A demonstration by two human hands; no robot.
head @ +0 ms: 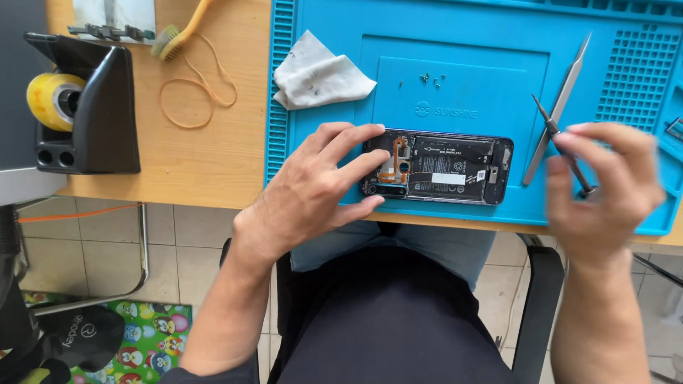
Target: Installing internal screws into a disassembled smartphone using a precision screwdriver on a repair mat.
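An opened black smartphone point(448, 169) lies back-up on a blue work mat point(469, 78), its battery and orange flex cable exposed. My left hand point(316, 186) rests on the phone's left end, fingers spread over the camera area and thumb under its edge. My right hand point(605, 186), blurred, hovers right of the phone and grips a thin dark screwdriver point(562, 146) between its fingers. Metal tweezers point(558, 110) lie on the mat just beyond that hand.
A crumpled white cloth point(320, 71) and a few tiny screws point(430, 78) sit on the mat. On the wooden desk point(206, 156) to the left are a black tape dispenser point(89, 107), an orange rubber band point(196, 96) and a brush point(178, 32).
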